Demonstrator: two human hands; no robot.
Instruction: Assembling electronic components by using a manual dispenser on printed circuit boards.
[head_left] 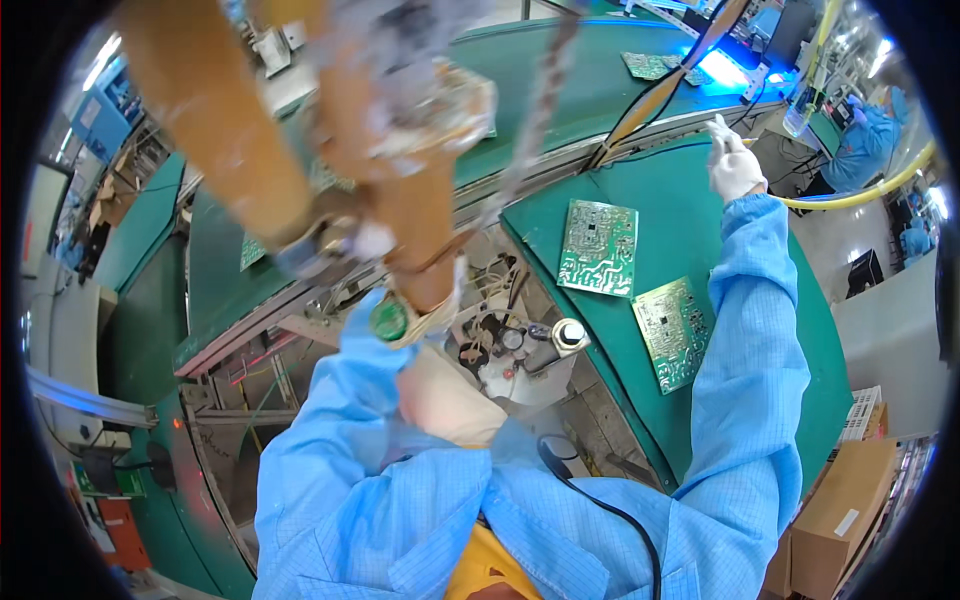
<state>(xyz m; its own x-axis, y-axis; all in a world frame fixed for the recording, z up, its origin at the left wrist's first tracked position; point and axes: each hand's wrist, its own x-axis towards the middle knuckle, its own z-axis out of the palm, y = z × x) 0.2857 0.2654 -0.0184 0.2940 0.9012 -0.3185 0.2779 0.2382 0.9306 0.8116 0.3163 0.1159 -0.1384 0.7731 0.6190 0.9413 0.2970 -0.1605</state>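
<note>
My right hand [735,165], in a white glove, reaches out at the right end of the green bench top [780,370]. Its fingers are stretched out and I see nothing in them. A yellow hose [870,200] curves past that wrist. Nearer to me, two green circuit boards [598,248] lie flat on the bench, left of my right sleeve [750,340]. My left sleeve [345,375] runs up behind a blurred brown tube-like fixture [425,210], which hides my left hand and its fingers.
Across the back runs a green conveyor belt [550,90] with more circuit boards [645,66] near a bright blue-white light [722,68]. Below the bench gap stand cables and a white-capped metal fitting [569,335]. Cardboard boxes [840,510] are at lower right. A person in blue [870,150] sits far right.
</note>
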